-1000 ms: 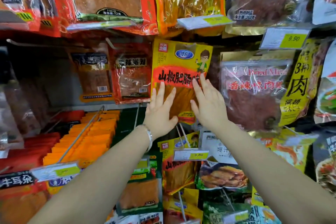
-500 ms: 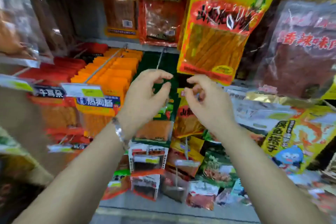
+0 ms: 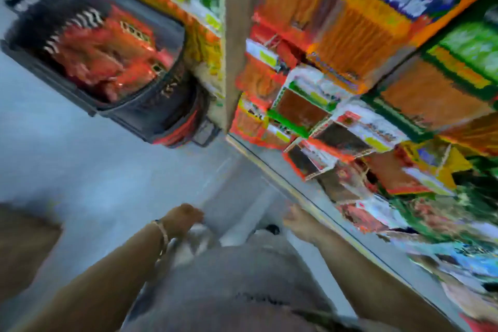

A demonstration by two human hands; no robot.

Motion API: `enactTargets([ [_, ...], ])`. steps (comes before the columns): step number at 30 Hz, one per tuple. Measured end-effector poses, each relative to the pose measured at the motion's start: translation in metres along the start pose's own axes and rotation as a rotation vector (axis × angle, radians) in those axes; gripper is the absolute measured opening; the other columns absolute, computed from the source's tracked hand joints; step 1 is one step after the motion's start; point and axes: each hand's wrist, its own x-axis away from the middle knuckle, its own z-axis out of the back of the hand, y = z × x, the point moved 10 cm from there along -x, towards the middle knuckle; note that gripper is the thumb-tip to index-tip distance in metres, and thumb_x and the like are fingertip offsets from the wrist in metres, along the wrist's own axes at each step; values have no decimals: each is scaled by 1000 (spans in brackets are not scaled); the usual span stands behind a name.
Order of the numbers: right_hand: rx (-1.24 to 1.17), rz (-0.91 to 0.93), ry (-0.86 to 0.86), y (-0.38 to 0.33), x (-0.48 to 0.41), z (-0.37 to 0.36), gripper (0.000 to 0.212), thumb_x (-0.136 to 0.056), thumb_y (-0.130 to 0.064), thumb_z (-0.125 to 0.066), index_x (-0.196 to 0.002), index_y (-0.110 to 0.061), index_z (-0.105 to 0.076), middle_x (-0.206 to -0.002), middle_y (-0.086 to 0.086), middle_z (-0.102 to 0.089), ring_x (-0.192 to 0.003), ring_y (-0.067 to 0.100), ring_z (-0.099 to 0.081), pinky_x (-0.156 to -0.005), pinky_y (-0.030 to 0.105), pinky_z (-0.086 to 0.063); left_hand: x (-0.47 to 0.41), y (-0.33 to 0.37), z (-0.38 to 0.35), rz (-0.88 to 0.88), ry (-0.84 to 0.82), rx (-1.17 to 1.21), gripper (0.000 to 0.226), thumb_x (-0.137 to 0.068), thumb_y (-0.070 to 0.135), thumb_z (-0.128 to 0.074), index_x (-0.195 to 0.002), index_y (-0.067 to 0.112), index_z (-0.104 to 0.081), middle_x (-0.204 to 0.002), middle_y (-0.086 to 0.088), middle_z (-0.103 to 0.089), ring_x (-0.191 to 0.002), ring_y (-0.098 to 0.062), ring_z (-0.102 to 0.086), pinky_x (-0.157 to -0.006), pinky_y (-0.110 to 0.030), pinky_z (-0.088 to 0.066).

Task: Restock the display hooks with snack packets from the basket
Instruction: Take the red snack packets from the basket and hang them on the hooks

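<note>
Plainly, the basket (image 3: 151,108) stands on the floor (image 3: 80,170), ahead and to the left of both hands and well apart from them, heaped with red snack packets (image 3: 107,56). The left hand (image 3: 183,219) is on that side, so probably the nearer. Its fingers look curled, but the blur hides whether they hold anything. The right hand (image 3: 299,221) appears loose and empty, near the display (image 3: 350,94). I cannot tell how the packets' long axes lie.
</note>
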Motion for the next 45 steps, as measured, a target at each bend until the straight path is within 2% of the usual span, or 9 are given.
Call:
enactTargets([
  [4,95,-80,-109,-25,-28,-70,39,-94,-20,-52,-58,-17,-38,-56,-1,-33,-50,13,-30,-47,24,-24,14,-113,53,140,137,216,14,-92,18,-55,-88,12,-67,-94,-4,-59,-89,-16,-53,-76,-23,-38],
  [8,121,-72,-54,-85,-61,-97,36,-93,-24,-52,-60,-28,-39,-65,-9,-40,-60,8,-38,-61,26,-31,17,-184,108,286,167,625,13,-96,17,-50,-86,12,-58,-85,-7,-60,-66,-16,-53,-60,-22,-38],
  [13,98,-52,5,-177,-103,-92,20,-92,-26,-52,-74,-20,-57,-78,-3,-57,-80,17,-53,-67,27,-37,13,-233,174,368,268,713,7,-97,15,-47,-96,10,-52,-97,-11,-56,-74,-22,-51,-62,-23,-30],
  [18,68,35,-37,-267,-140,-86,18,-94,-19,-47,-99,-11,-62,-89,3,-63,-86,20,-59,-80,33,-48,-5,-227,207,355,280,850,16,-97,17,-47,-108,8,-55,-96,-10,-60,-80,-22,-56,-64,-25,-37],
  [22,-86,148,-18,-342,-173,-78,16,-96,-14,-48,-107,-13,-59,-86,-2,-63,-75,11,-58,-70,21,-47,-31,-198,232,320,280,957,9,-97,9,-47,-100,2,-53,-78,-8,-55,-63,-17,-50,-51,-21,-39],
  [30,-234,212,-96,-502,-256,-45,16,-97,-11,-47,-111,-11,-53,-83,2,-62,-65,10,-57,-51,14,-46,-83,-131,381,143,349,864,16,-96,13,-44,-103,13,-58,-96,-3,-62,-75,-9,-58,-60,-16,-44],
  [34,-371,15,-79,-516,-310,-36,34,-98,-17,-48,-130,-8,-46,-102,7,-60,-87,17,-60,-72,26,-51,-106,-103,460,85,486,921,15,-95,13,-45,-99,13,-60,-96,-3,-64,-78,-11,-59,-64,-19,-45],
  [39,-745,-394,30,-465,-360,-58,47,-97,-26,-51,-139,-8,-41,-144,15,-42,-130,28,-44,-97,36,-42,-153,-66,501,-6,303,845,16,-96,10,-46,-102,15,-60,-96,1,-66,-82,-9,-61,-75,-21,-49],
  [45,-977,-665,259,-423,-383,-99,59,-91,-43,-56,-141,-16,-40,-146,5,-41,-130,23,-41,-90,30,-39,-209,-60,540,21,109,661,16,-98,9,-42,-108,7,-54,-102,-4,-62,-90,-16,-61,-80,-23,-50],
])
